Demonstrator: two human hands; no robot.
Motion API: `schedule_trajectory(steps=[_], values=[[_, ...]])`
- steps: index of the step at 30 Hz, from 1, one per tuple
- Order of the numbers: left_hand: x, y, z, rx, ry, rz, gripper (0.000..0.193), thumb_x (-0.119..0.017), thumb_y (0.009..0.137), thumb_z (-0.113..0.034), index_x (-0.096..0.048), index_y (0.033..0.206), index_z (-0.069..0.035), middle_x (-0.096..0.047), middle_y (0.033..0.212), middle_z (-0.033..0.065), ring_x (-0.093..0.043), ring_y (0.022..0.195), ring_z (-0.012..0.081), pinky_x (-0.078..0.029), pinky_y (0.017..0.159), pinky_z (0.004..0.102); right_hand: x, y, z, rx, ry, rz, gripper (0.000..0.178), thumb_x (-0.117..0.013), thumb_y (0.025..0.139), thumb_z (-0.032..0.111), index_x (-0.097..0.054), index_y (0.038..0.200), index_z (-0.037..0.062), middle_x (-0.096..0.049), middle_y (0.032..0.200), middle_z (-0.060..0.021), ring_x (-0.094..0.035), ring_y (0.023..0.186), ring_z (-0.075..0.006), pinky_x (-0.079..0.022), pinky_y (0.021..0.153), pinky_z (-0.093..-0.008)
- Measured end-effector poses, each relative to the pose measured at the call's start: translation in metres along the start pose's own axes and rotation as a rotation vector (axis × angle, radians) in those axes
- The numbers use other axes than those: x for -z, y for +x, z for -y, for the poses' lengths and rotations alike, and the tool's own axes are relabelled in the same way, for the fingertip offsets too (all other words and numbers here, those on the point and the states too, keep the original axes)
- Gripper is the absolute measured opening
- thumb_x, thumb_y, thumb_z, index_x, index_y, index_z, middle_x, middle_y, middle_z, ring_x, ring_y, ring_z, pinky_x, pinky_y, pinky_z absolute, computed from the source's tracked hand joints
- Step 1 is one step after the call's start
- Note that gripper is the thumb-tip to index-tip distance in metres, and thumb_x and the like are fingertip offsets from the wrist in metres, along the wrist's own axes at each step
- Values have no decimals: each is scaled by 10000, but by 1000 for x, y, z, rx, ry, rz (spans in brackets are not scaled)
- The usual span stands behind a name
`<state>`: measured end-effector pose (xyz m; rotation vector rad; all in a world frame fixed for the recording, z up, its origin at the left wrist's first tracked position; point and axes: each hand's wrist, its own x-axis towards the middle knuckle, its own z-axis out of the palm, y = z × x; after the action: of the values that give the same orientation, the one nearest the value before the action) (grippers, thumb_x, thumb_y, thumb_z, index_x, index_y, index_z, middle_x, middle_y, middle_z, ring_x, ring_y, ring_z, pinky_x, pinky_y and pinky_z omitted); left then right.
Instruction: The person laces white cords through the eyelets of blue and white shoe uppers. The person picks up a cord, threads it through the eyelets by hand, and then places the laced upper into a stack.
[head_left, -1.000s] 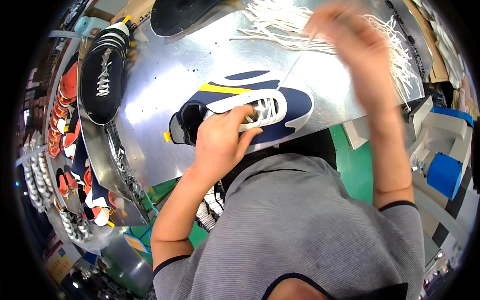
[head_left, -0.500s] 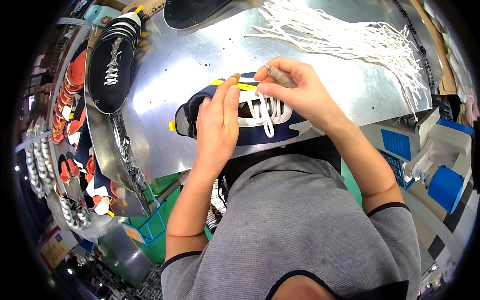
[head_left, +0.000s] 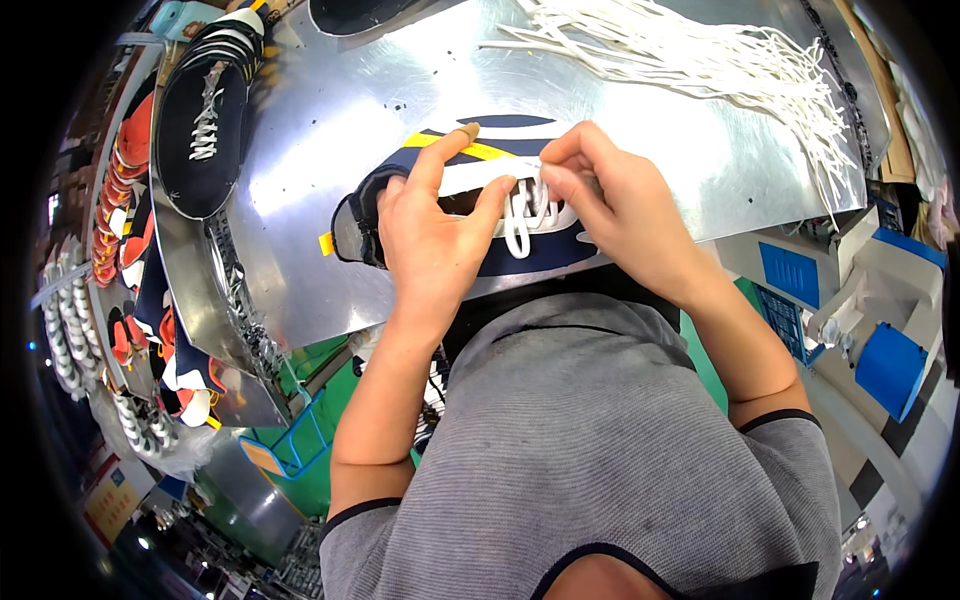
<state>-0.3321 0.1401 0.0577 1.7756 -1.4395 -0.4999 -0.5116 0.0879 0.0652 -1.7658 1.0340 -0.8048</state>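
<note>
A navy shoe upper [head_left: 530, 262] with yellow and white stripes lies on its side before me, its heel tab to the left. A white shoelace [head_left: 517, 240] is partly threaded at the toe end of the eyelets and hangs in a loop. My left hand [head_left: 432, 235] holds the upper near its collar. Its forefinger presses by the yellow stripe, while the thumb reaches to the lace across the white eyelet strip [head_left: 475, 178]. With thumb and forefinger pinched at the eyelet edge, my right hand [head_left: 625, 205] grips the lace; the pinched part is mostly hidden.
Many loose white laces [head_left: 690, 75] are spread over the far right of the metal table [head_left: 330, 200]. A stack of black laced uppers [head_left: 200, 150] stands at the left edge. Beyond it hang red and white uppers [head_left: 125, 200]. A black piece [head_left: 355, 15] lies at the far edge.
My left thumb has spread away from the forefinger toward the lace. My right hand has turned and come to the eyelet edge. The shoe upper has shifted slightly left in view.
</note>
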Motion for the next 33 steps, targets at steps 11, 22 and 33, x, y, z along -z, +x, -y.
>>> schedule_trajectory(steps=[11, 22, 33], values=[[-4, -7, 2, -55, -103, -4, 414, -771, 774, -107, -675, 1175, -66, -724, 885, 118, -590, 636, 244, -474, 648, 326, -6, 12, 6, 135, -564, 199, 144, -652, 847, 152, -602, 908, 31, -659, 687, -134, -669, 659, -311, -503, 571, -411], [16, 1, 6, 185, -349, 139, 482, -706, 807, 17, -566, 1268, 13, -636, 1238, 156, -617, 1115, 194, -479, 952, 307, 39, 12, 16, 24, -490, 182, 176, -629, 921, 166, -639, 1043, 38, -658, 732, -92, -640, 671, -235, -489, 618, -339], [21, 16, -15, 380, -744, 389, 655, -724, 793, 42, -427, 1374, -13, -598, 1212, 130, -619, 1049, 186, -509, 940, 323, -12, 13, -42, 13, 26, -297, 205, -716, 863, 190, -689, 1039, 88, -664, 730, -69, -618, 636, -134, -482, 596, -282]])
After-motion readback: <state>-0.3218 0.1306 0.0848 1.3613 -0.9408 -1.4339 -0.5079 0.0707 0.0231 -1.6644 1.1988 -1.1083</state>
